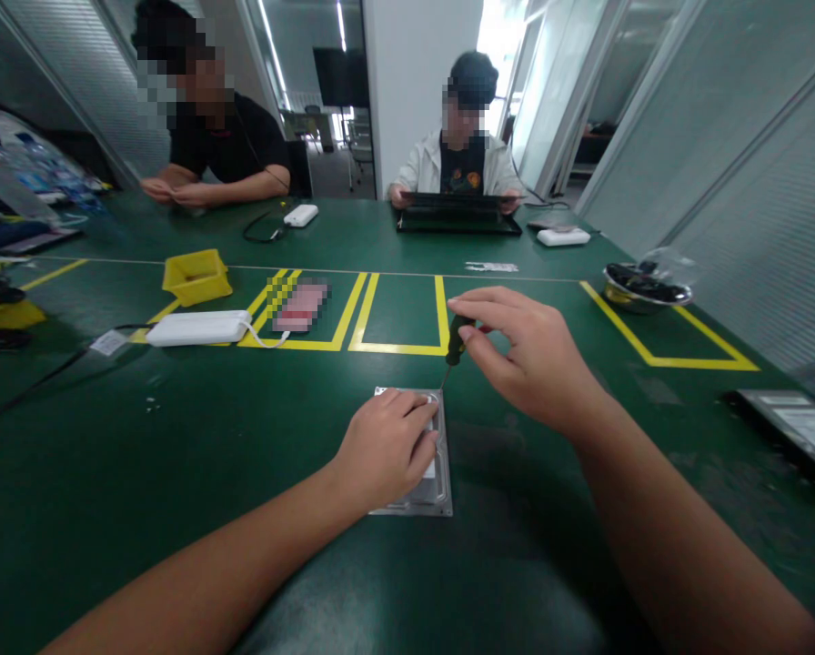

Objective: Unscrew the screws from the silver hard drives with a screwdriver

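A silver hard drive (447,496) lies flat on the green table, its long side pointing away from me. My left hand (388,446) rests across its left and middle part with the fingers laid out on its top, hiding much of the label. In my right hand (527,350) is a dark-handled screwdriver (455,342), gripped at the top between thumb and fingers. The screwdriver stands nearly upright, slightly tilted, and its thin tip is at the drive's far right corner. Whether the tip sits in a screw is too small to tell.
Another drive-like device (799,423) lies at the right. Further back are a metal bowl of dark parts (646,296), a yellow bin (196,277), a white power bank (199,328) cabled to a phone (303,306), and yellow tape outlines. Two people sit across the table, one holding a black panel (458,216).
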The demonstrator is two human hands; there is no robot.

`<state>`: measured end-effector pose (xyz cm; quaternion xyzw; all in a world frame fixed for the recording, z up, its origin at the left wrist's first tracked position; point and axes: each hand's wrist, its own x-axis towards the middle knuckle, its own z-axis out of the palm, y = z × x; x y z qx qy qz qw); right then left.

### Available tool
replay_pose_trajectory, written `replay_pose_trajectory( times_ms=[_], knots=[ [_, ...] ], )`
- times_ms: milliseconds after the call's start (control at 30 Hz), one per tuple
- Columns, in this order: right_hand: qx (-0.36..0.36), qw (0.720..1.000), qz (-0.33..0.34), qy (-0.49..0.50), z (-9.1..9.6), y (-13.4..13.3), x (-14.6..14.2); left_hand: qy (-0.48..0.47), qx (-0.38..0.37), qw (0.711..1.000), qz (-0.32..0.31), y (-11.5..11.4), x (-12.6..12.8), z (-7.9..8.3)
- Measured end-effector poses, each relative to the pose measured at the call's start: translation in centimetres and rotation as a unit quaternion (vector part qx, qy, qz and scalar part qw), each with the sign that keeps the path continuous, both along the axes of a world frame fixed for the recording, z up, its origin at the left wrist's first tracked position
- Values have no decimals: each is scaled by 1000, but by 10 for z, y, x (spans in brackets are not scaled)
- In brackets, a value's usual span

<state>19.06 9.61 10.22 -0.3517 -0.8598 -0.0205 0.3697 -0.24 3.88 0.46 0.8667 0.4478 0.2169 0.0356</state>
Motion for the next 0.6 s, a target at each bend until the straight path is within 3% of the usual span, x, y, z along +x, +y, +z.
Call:
replay_pose_trajectory(
  times_ms=[600],
  knots=[
    [-21, 1000, -21, 2, -1, -2, 0, -1, -4, 1000, 0, 0, -1, 0]
  ],
)
